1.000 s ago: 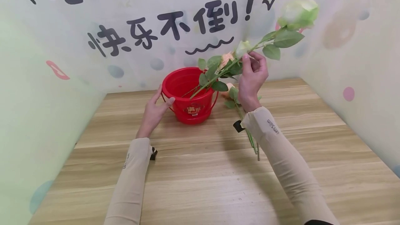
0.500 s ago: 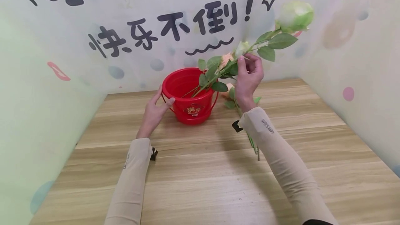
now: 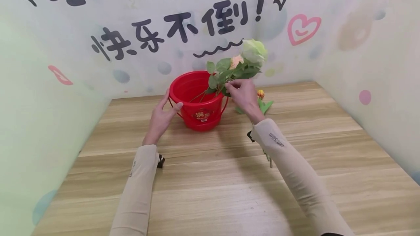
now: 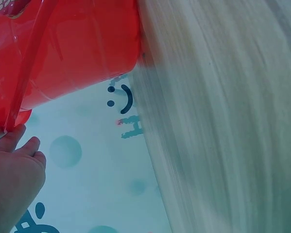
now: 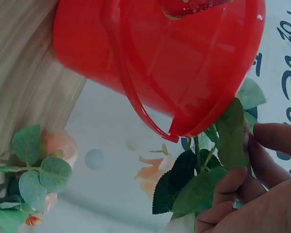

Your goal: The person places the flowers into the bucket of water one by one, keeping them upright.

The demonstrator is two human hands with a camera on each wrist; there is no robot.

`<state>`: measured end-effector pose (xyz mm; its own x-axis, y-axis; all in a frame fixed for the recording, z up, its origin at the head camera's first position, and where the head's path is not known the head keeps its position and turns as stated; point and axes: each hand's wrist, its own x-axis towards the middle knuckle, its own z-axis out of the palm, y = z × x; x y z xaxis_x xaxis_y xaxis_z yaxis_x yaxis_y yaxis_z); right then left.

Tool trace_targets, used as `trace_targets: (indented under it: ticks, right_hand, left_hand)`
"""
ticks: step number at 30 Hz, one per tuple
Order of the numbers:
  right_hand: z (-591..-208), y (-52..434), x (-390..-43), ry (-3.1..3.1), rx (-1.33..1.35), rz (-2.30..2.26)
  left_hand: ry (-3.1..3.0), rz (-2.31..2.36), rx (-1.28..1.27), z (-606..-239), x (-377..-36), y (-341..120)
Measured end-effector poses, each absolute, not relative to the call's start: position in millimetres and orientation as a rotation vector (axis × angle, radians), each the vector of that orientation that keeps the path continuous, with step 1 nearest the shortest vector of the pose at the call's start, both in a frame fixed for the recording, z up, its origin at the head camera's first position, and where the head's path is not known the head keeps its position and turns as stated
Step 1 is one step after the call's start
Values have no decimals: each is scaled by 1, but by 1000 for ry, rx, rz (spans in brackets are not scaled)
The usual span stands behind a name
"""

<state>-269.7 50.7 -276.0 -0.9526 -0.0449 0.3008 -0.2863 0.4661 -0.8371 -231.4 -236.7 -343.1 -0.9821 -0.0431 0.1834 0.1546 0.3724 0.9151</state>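
A red bucket (image 3: 190,118) stands upright on the wooden table. My left hand (image 3: 160,119) grips its left side at the rim, thumb in front and fingers farther back. My right hand (image 3: 244,95) is at the bucket's right rim, pinching the stem of a white-green rose (image 3: 255,51). That stem slants down into the bucket, and the bloom leans out past the right rim. A peach rose (image 3: 237,61) also leans there, its stem in the bucket. In the right wrist view, a green leaf (image 5: 231,138) lies against my fingertips. Leaves partly hide the pinch.
Right of the bucket, more flowers lie on the table (image 3: 203,177), among them an orange tulip (image 3: 260,94) and a peach rose (image 5: 58,145), partly behind my right arm. The printed wall (image 3: 157,83) rises directly behind the bucket.
My right hand has moved left and down to the bucket rim. The white-green rose has come down with it, its stem deeper in the bucket. The left hand stays put.
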Motion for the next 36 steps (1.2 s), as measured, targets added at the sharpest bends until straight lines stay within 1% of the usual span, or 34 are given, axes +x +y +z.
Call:
trace_targets:
  ticks: [4,9,16,23,29,36]
  right_hand:
    - [-276,58,-266,-2471,318,1492]
    - [-280,74,-263,-2407,289,1584]
    - [-295,97,-261,-2383,308,1651]
    - [-313,121,-262,-2413,270,1679]
    - [-326,147,-266,-2389,182,1843]
    - [-342,175,-268,-2535,45,1778]
  left_hand:
    - [-2445,-1664,-105,-343,-232,-238]
    - [-2450,-1660,-103,-344,-232,-238]
    - [-2460,-1643,-94,-343,-233,-237]
    - [-2469,-1640,-91,-343,-231,-236]
    - [-2477,-1641,-83,-342,-232,-237]
    - [-2478,-1645,-88,-342,-234,-236]
